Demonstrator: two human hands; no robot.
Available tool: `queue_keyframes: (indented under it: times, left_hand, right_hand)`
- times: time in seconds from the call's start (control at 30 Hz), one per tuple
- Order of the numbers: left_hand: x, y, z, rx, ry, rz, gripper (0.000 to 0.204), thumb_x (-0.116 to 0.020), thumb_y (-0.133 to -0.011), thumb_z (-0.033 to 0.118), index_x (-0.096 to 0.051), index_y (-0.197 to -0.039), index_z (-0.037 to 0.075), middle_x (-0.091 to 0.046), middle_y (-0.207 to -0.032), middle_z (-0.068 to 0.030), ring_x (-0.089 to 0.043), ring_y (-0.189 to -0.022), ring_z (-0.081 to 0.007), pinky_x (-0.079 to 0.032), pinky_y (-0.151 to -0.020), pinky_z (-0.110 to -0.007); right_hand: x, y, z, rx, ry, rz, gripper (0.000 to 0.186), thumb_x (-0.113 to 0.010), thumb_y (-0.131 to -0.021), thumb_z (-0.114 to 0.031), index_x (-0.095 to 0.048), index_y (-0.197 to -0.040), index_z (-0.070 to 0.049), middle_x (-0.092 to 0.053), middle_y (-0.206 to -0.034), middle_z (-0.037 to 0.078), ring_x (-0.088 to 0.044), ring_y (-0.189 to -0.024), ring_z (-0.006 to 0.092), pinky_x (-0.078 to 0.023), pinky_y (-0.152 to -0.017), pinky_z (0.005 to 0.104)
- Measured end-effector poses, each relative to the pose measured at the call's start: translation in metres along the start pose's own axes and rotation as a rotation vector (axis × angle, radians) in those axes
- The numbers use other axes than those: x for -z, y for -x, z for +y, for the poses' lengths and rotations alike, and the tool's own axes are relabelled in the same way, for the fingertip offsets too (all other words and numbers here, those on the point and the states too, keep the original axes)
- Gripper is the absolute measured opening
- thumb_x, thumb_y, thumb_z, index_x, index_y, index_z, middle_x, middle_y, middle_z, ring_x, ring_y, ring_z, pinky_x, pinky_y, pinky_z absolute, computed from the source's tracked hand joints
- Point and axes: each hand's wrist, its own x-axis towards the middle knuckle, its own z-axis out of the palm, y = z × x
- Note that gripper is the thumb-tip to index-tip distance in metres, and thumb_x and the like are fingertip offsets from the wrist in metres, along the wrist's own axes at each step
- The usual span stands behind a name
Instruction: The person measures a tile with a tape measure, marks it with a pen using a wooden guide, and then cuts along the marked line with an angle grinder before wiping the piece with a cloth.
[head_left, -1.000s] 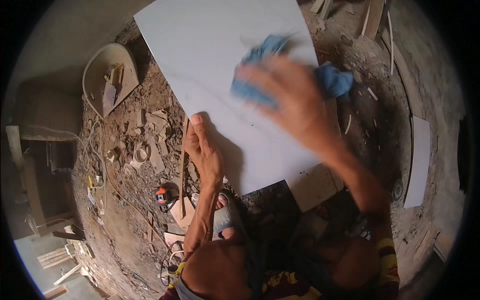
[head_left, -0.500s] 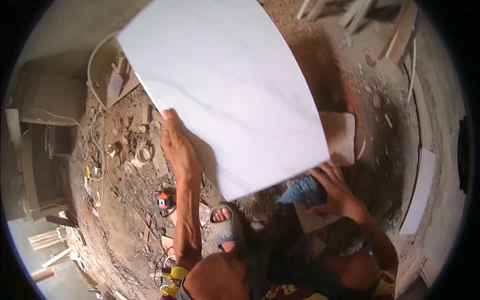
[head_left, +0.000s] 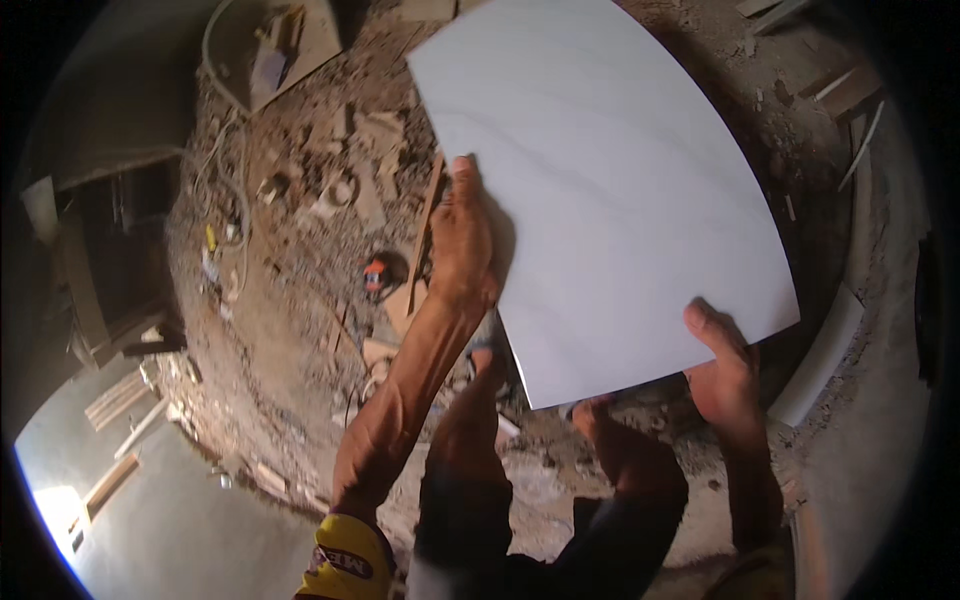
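Observation:
A large white tile (head_left: 610, 200) with faint grey veins is held up in front of me, tilted, and covers much of the ground beyond. My left hand (head_left: 463, 240) grips its left edge, thumb on the upper face and the other fingers underneath, out of sight. At the near edge, toward the right corner, my right hand (head_left: 722, 365) clasps the tile with its thumb on top; the rest of its fingers are hidden below.
Rubble and dirt cover the ground. An orange and black tape measure (head_left: 376, 275) lies left of my left forearm, near a round ring (head_left: 340, 188). A pale cable (head_left: 243, 190) runs at the far left. A white strip (head_left: 818, 355) lies along the right wall.
My right hand has closed on the tile's near edge, where its fingers were spread before. The tile has shifted right in view, and my legs now look straighter.

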Motion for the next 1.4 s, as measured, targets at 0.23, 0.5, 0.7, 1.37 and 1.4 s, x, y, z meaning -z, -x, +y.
queue_keyframes:
  times: [0.23,0.5,0.7,1.37,1.4]
  left_hand:
    - [0.057,0.177,0.040,0.192,-0.034,0.042,0.071,-0.053,-0.106,0.059,-0.060,-0.137,-0.003,-0.061,-0.135,-0.0096,-0.056,-0.121,-0.0169,-0.050,-0.099,-0.030]
    - [0.234,0.425,0.034,0.008,-0.201,0.199,0.053,-0.054,-0.109,0.041,-0.055,-0.140,-0.002,-0.071,-0.122,-0.0168,-0.069,-0.110,-0.0243,-0.053,-0.098,-0.036]
    - [0.274,0.624,0.039,0.115,-0.015,0.512,0.036,-0.059,-0.108,0.029,-0.063,-0.127,-0.002,-0.074,-0.112,-0.0146,-0.069,-0.101,-0.0208,-0.055,-0.089,-0.034]
    - [0.362,0.497,0.331,-0.982,1.693,-0.796,0.051,-0.046,-0.111,0.035,-0.044,-0.154,0.008,-0.059,-0.134,-0.0079,-0.056,-0.130,-0.0271,-0.042,-0.116,-0.047]
    - [0.423,0.492,0.328,-1.056,1.626,-0.840,0.050,-0.044,-0.111,0.033,-0.043,-0.155,0.009,-0.059,-0.136,-0.0075,-0.055,-0.131,-0.0275,-0.041,-0.117,-0.049]
  right_hand:
    - [-0.089,0.211,-0.061,-0.079,-0.091,0.195,0.042,-0.067,-0.096,0.002,-0.056,-0.136,-0.001,-0.066,-0.127,0.012,-0.064,-0.122,0.0260,-0.056,-0.099,0.0433]
    - [-0.096,0.421,-0.107,-0.246,-0.028,0.078,0.039,-0.064,-0.099,-0.005,-0.056,-0.136,-0.010,-0.065,-0.126,0.009,-0.064,-0.121,0.0269,-0.057,-0.094,0.0504]
    - [-0.108,0.527,-0.176,-0.240,0.484,0.012,0.047,-0.067,-0.097,-0.012,-0.053,-0.141,-0.004,-0.063,-0.129,0.012,-0.060,-0.123,0.0271,-0.052,-0.101,0.0457]
    - [-0.435,0.669,-0.072,1.120,1.987,-1.176,0.052,-0.053,-0.098,0.002,-0.062,-0.145,-0.017,-0.050,-0.157,0.021,-0.047,-0.144,0.0450,-0.046,-0.113,0.0586]
    - [-0.453,0.677,-0.041,1.191,1.948,-1.224,0.048,-0.051,-0.101,-0.001,-0.063,-0.145,-0.017,-0.051,-0.156,0.020,-0.047,-0.144,0.0455,-0.044,-0.114,0.0606]
